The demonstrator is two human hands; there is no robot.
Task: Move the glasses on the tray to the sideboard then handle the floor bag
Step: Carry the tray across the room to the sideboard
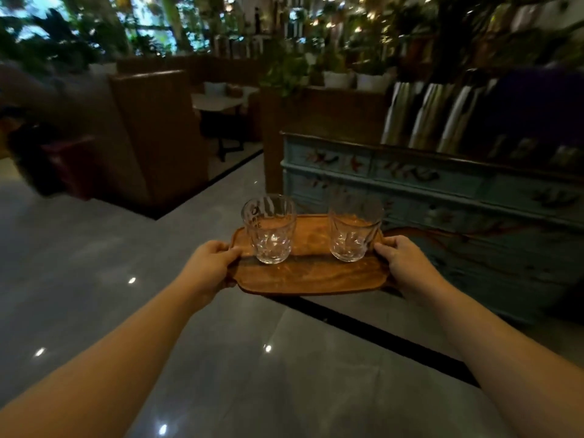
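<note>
I hold a wooden tray [311,275] level above the floor, in front of me. My left hand [211,263] grips its left end and my right hand [403,263] grips its right end. Two clear empty glasses stand upright on it: the left glass [269,229] has a printed mark, the right glass [354,230] is plain. The pale blue painted sideboard [426,178] stands just beyond the tray to the right. A dark bag [47,159] sits blurred on the floor at the far left.
Striped vases [426,115] and dark objects stand on the sideboard's top. Brown booth seats [158,131] and a small white table [218,102] lie ahead to the left. White plant pots [338,79] line a wooden ledge behind. Glossy grey floor tiles [221,358] spread below.
</note>
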